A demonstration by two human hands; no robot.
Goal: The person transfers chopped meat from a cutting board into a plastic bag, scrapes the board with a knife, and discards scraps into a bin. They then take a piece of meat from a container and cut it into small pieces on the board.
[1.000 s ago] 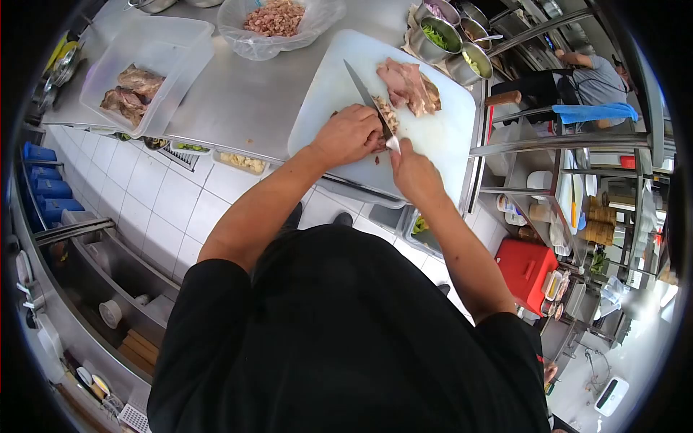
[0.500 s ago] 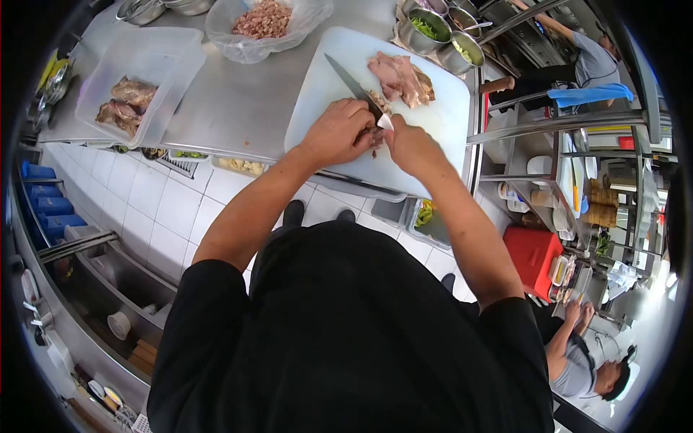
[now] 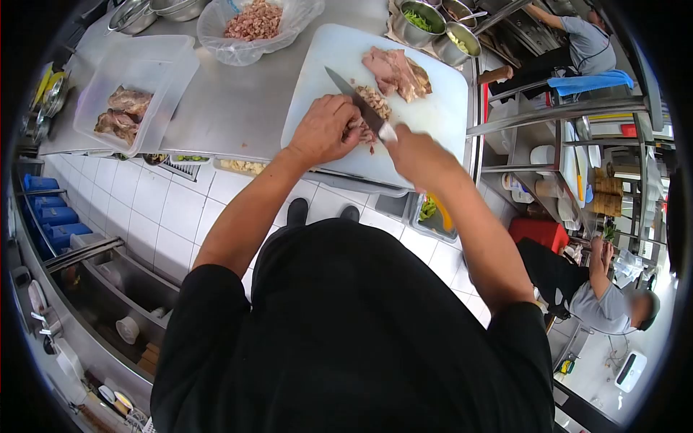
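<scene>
My right hand [image 3: 422, 155] grips a kitchen knife [image 3: 349, 88], its long blade slanting up and left over the cutting board. Beside the blade, my left hand [image 3: 326, 128] has its fingers curled on a small portion of meat [image 3: 367, 133], mostly covered by the fingertips. Chopped meat bits [image 3: 375, 103] lie on the blade's far side. A larger piece of cooked-looking meat [image 3: 393, 72] rests higher on the white cutting board [image 3: 307, 79].
Left on the steel counter [image 3: 227, 101] stands a plastic tub [image 3: 177, 68] with meat pieces. Behind it is a bag-lined bowl [image 3: 285, 32] of diced meat. Metal containers [image 3: 458, 45] stand beyond the board. A rail [image 3: 563, 115] and two other people [image 3: 603, 303] are at the right.
The knife has shifted slightly right and away from my left fingers, and more chopped bits show. My left hand moved a little left. The person at lower right has moved up in view.
</scene>
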